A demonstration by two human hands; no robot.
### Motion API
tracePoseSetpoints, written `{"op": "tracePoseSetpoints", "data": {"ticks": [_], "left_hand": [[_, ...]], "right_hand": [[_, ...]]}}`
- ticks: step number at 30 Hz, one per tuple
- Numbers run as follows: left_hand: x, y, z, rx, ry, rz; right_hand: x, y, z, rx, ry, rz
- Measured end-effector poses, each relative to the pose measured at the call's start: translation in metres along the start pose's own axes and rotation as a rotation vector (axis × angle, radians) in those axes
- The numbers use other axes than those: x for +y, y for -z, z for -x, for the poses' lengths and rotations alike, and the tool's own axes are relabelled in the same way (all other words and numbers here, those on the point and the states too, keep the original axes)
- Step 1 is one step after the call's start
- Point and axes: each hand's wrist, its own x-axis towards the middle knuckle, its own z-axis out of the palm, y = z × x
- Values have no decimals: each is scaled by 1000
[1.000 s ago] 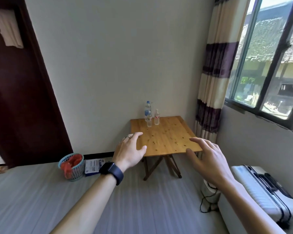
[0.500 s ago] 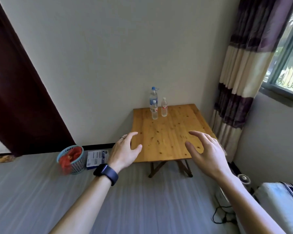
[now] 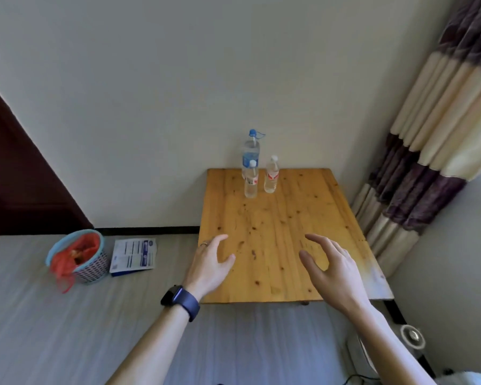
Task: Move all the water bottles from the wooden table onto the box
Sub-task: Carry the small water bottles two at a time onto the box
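Note:
Three clear water bottles stand upright at the far edge of the wooden table (image 3: 283, 245), close to the wall. The tall bottle (image 3: 251, 151) has a blue cap and blue label. In front of it stands a small bottle (image 3: 251, 180) with a white cap, and a second small bottle (image 3: 271, 175) is just to its right. My left hand (image 3: 213, 265), with a dark watch on the wrist, hovers over the table's near left part, fingers relaxed and empty. My right hand (image 3: 331, 270) hovers over the near right part, fingers spread and empty. A flat blue and white box (image 3: 134, 257) lies on the floor left of the table.
A blue basket (image 3: 78, 257) with a red bag inside stands on the floor next to the box. A striped curtain (image 3: 428, 134) hangs right of the table. A dark door (image 3: 20, 176) is at the left. A white appliance (image 3: 413, 336) and cable sit at the lower right.
The view has moved closer to the table and tilted down. The window and suitcase have left the view. Both hands now hover over the tabletop, still empty.

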Motion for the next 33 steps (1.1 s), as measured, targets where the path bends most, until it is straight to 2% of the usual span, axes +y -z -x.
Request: {"op": "tracePoseSetpoints", "data": {"ticks": [7, 14, 24, 30, 33], "left_hand": [[-10, -26, -116, -174, 48, -27], [-16, -55, -216, -260, 115, -93], [27, -78, -417, -154, 227, -178], [42, -94, -526, -45, 170, -174], [36, -112, -561, -77, 158, -301]], "right_hand": [[30, -43, -88, -51, -145, 16], [82, -92, -170, -211, -245, -41], [132, -135, -419, -314, -172, -2], [147, -180, -562, -264, -56, 97], [162, -209, -607, -350, -27, 162]]}}
